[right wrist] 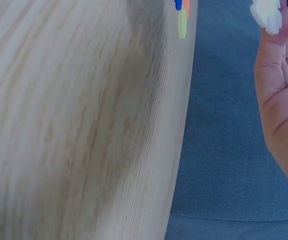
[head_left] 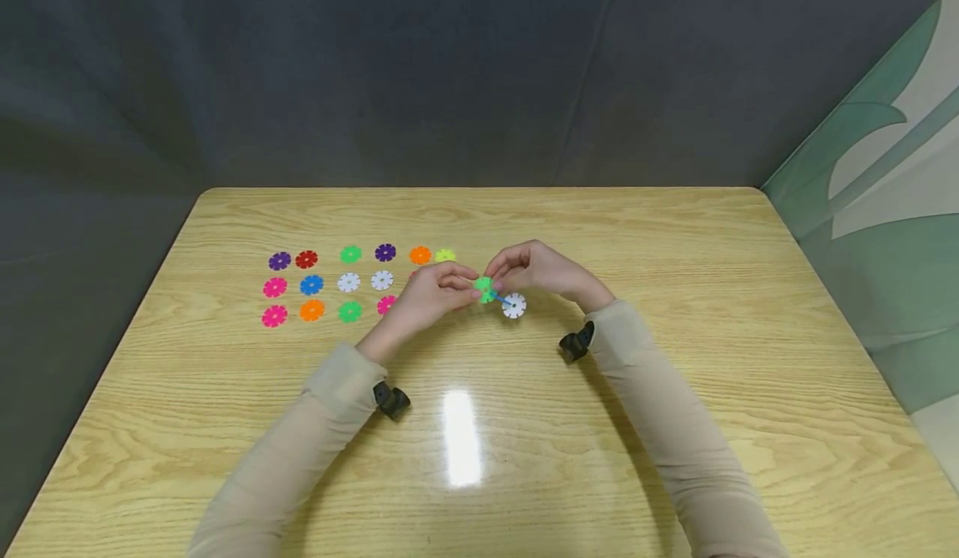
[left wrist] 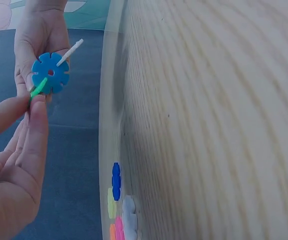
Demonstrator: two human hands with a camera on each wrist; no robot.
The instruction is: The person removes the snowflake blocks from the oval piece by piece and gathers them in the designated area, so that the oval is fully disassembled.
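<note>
Three notched plastic discs stand joined between the two hands, held over the table. My left hand (head_left: 434, 293) pinches the green disc (head_left: 484, 289) at its edge between thumb and fingertips. Turned edge-on in the head view, the blue disc (left wrist: 59, 79) shows its round face and centre hole in the left wrist view. My right hand (head_left: 541, 271) grips it from the other side, its fingertips partly hidden. Slotted into the blue disc's other side is a white disc (head_left: 514, 306), which also shows in the right wrist view, close to the fingers.
On the wooden table (head_left: 524, 491), loose notched discs lie in rows to the left, among them a red disc (head_left: 306, 259), a blue disc (head_left: 311, 285) and an orange disc (head_left: 311, 310). My left forearm and hand cover part of the rows. Dark cloth (head_left: 449, 75) hangs behind the table.
</note>
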